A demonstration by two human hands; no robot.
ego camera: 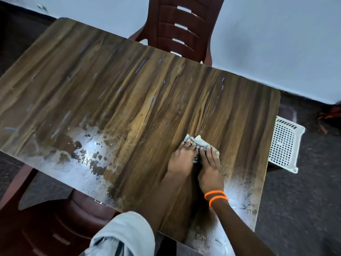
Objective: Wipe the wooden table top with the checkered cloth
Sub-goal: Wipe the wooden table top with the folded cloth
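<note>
The wooden table top fills most of the head view, streaked with wet marks and shiny wet patches along its near edge. A small bunched checkered cloth lies on the right part of the table. My left hand and my right hand press down on it side by side, fingers covering most of the cloth. Two orange bands circle my right wrist. A rolled-up light sleeve covers my left forearm at the bottom.
A dark red plastic chair stands at the table's far side, another at the near left. A white perforated plastic basket sits on the floor off the table's right edge. A pale wall runs behind.
</note>
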